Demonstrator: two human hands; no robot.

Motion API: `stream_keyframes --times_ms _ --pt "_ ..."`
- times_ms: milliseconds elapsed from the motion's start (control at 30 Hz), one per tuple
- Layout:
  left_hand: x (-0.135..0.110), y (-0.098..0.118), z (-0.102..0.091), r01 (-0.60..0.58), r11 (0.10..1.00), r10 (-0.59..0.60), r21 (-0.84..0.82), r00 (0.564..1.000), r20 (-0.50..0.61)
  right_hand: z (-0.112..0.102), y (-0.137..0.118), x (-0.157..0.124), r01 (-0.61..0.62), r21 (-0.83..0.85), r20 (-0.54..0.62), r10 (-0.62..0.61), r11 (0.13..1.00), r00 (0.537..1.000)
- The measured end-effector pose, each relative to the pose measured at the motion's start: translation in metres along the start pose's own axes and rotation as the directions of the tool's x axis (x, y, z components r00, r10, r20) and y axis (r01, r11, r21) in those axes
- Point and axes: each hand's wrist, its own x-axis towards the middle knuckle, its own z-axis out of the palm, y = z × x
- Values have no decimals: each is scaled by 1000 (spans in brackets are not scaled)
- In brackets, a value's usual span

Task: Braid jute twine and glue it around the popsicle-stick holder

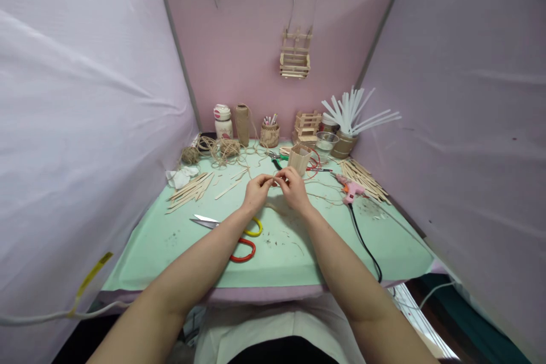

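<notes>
The left hand (256, 192) and right hand (295, 189) meet fingertip to fingertip, fingers pinched closed on a thin twine (275, 181). It runs crosswise between them, equally near both. Scissors (239, 239) lie nearer the body than the left fingers.

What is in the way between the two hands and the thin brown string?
Nothing visible. The left hand and right hand both pinch the thin brown string at their fingertips, above the green table. The small wooden stick cup stands behind them.

The single head camera looks forward and down from near above the table (179, 239), facing the back wall (256, 40).
</notes>
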Motion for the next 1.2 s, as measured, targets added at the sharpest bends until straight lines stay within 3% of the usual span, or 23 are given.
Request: stream_keyframes --times_ms 100,233,400,533,767,1067,1200 --pt "1 2 1 -12 1000 12 21 1000 -13 4 1 1 -170 183 -21 177 968 984" --pt "2 0 3 -5 999 4 36 1000 13 8 3 1 -426 442 95 431 789 897" --pt "2 -3 3 -9 997 7 76 1000 21 10 6 1 -497 579 149 516 646 844" --pt "-1 1 3 -23 993 21 113 1000 15 10 5 1 -504 538 96 545 676 833" --pt "-4 4 3 -20 991 23 131 1000 -18 10 -1 -1 -465 426 11 509 776 860" --pt "-6 7 2 -7 989 15 150 999 -46 9 -1 0 -450 481 31 498 752 866" --pt "-5 5 2 -2 991 7 136 999 -39 9 1 1 -397 475 -18 459 786 888"
